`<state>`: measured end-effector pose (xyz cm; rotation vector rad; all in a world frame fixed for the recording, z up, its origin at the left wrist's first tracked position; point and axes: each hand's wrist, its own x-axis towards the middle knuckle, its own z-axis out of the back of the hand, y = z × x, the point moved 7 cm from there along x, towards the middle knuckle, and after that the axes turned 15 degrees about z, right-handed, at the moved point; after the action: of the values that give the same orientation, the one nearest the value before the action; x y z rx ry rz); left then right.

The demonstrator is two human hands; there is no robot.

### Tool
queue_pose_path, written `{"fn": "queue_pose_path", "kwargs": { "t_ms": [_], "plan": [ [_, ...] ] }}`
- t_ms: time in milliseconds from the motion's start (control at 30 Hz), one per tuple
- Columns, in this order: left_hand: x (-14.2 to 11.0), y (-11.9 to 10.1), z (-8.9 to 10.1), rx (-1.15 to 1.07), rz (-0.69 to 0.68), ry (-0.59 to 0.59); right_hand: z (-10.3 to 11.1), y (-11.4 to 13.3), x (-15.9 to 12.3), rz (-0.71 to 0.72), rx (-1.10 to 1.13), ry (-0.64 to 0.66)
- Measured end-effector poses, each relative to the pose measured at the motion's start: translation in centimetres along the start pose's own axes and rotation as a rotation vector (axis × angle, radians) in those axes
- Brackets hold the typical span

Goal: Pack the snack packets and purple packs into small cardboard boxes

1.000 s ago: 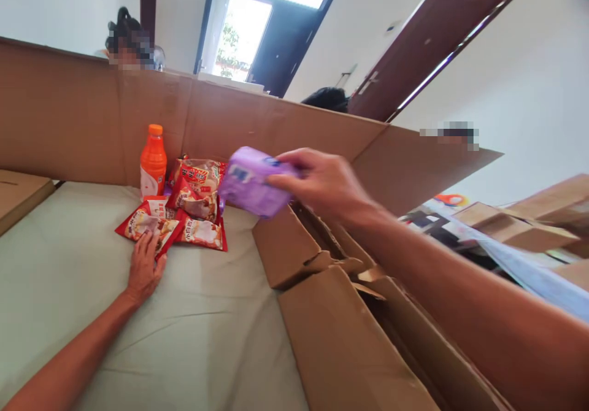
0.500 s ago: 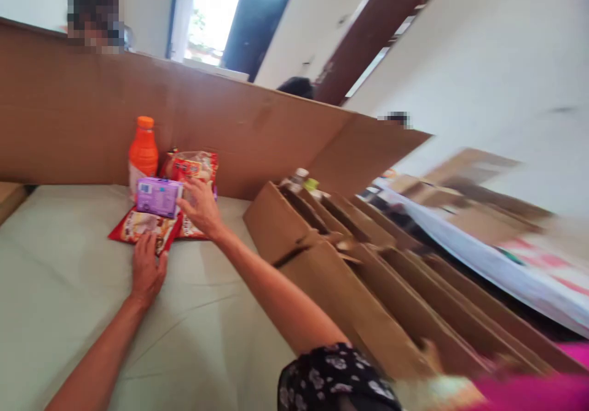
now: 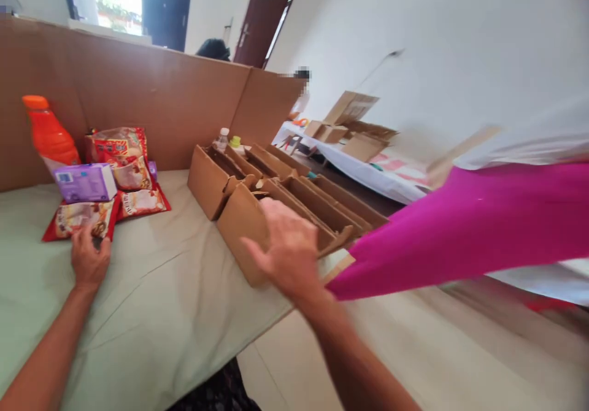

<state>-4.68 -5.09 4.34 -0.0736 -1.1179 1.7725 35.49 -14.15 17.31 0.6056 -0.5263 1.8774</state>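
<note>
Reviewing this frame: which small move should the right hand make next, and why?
Probably reach into the open-topped cardboard boxes: the right hand looks empty and is close to them, while the left hand rests on a red snack bag.

at left, the orange bottle [image 3: 53, 132] is smooth, glossy plastic, the purple packet [image 3: 85, 182] shiny film, and the red snack bags [image 3: 80, 218] crinkled, glossy wrap. mid-frame, the divided carton [image 3: 242, 233] is matt brown cardboard (its torn edges look rough). lower left, the tablecloth [image 3: 151, 300] is matt, creased cloth.
</note>
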Motion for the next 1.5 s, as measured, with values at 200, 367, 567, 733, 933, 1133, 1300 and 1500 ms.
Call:
{"fn": "queue_pose_path", "kwargs": {
  "t_ms": [200,367,567,733,933,1133,1300,1500],
  "plan": [
    [-1.5,-4.4,3.2,-0.082,-0.051,0.021,-1.3,-5.1,-2.5,-0.028,0.111,0.43],
    [-6.1,-7.1,10.0,-0.235,-0.116,0.13,2.1,4.2,-1.1,0.529,0.404,0.265],
    [-13.2,-4.5,16.0,-0.508,-0.119,0.273,3.3,11.4,0.0,0.841,0.695,0.146],
    [-14.4,-1.2,15.0,-0.421,-0.02,0.446,2.3,5.8,-1.5,0.356,1.003,-0.224],
    [-9.4,-2.1,7.5,-0.328,-0.007,0.915,-4.2,1.2,-10.8,-0.311,1.086,-0.135],
    [-8.8,-5.6,2.2,-0.432,-0.043,1.098,-9.5,4.7,-14.0,-0.347,1.049,0.143],
    [-10.7,-2.0,8.8,-0.308,0.005,0.79,-12.1,8.2,-7.5,-0.258,1.267,0.261],
    [-12.0,6.6,16.5,-0.019,0.152,0.362,-15.0,16.4,-1.3,0.019,1.463,0.364]
  ]
}}
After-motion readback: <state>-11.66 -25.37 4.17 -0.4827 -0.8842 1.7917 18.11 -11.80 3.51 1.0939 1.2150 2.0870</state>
